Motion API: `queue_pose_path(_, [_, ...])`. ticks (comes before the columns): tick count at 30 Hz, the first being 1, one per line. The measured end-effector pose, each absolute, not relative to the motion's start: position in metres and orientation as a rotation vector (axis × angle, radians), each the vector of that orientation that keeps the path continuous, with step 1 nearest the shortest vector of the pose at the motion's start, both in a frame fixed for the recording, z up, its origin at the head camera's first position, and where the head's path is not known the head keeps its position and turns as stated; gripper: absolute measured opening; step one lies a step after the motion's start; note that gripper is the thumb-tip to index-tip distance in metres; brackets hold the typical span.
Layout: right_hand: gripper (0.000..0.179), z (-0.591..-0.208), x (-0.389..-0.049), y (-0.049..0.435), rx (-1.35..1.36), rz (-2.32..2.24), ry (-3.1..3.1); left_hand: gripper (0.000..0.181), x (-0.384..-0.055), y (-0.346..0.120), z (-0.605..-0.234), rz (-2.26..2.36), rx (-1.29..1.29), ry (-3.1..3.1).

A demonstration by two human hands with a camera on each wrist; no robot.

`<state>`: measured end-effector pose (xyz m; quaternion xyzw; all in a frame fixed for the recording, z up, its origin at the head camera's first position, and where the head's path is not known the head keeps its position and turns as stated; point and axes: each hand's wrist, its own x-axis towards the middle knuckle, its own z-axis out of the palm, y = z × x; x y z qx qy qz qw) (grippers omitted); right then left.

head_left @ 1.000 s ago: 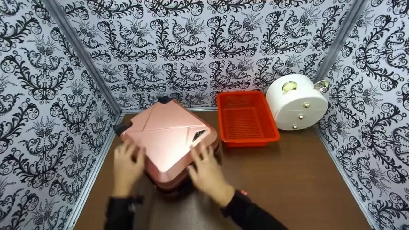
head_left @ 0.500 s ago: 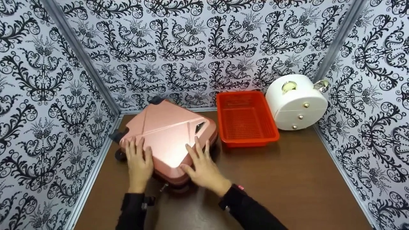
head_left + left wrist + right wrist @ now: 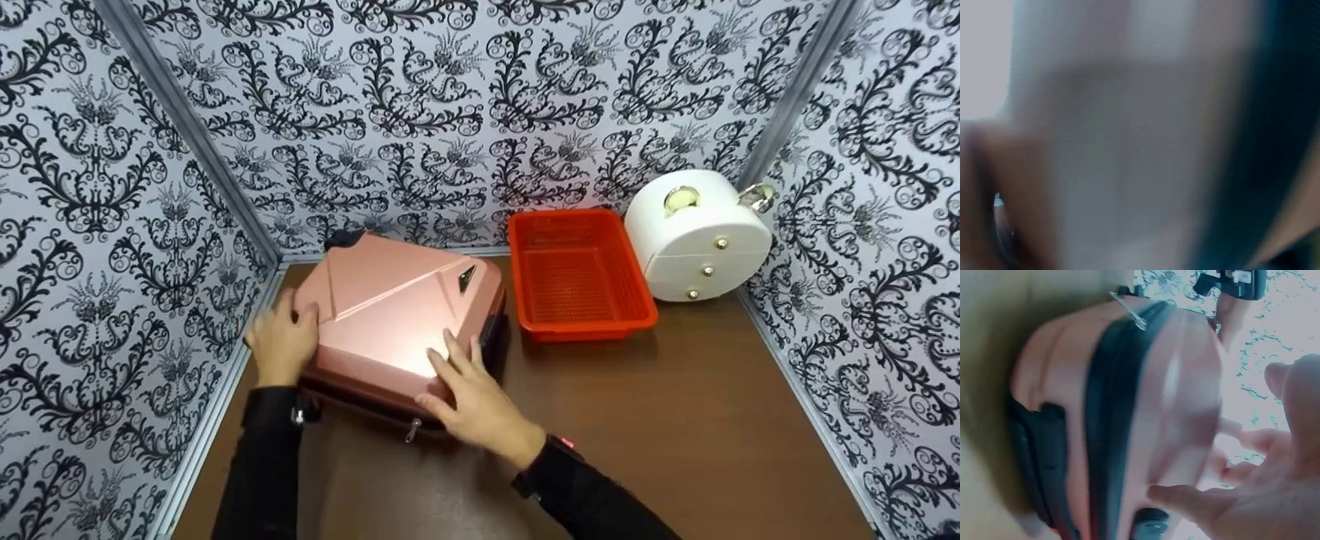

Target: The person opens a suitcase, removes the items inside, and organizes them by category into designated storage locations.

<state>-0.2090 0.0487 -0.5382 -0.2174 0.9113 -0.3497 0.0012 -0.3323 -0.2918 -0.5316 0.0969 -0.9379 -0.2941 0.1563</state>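
Right hand [image 3: 484, 409], fingers spread, on a pretty shiny rose-gold suitcase [image 3: 386, 300]; left hand [image 3: 282, 343] at one corner, can't tell its grip.

The widest way through is over the table [image 3: 675, 420], right of the case [image 3: 390, 292] and in front of the basket [image 3: 589, 330] and box [image 3: 709, 255]. Only a slim gap parts case from basket; the box blocks the basket's right. The left hand [image 3: 281, 341] crowds the space beside the left wall [image 3: 105, 225].

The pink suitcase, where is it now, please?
In the head view, the suitcase is left of the red basket, under the right hand, with the left hand at its edge.
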Motion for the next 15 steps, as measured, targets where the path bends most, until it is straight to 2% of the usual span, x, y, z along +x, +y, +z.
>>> queue_pose_path(5, [0.084, -0.545, -0.23, 0.057, -0.697, -1.02, 2.922, 0.068, -0.328, -0.281, -0.537, -0.825, 0.378, -2.672])
queue_pose_path(11, [0.076, -0.55, -0.259, 0.069, -0.65, -1.088, 2.942, 0.071, -0.302, -0.26, -0.545, -0.78, 0.487, -2.594])
queue_pose_path(15, [0.075, -0.548, -0.27, 0.073, -0.6, -1.168, 2.894, 0.07, -0.287, -0.252, -0.552, -0.748, 0.441, -2.528])
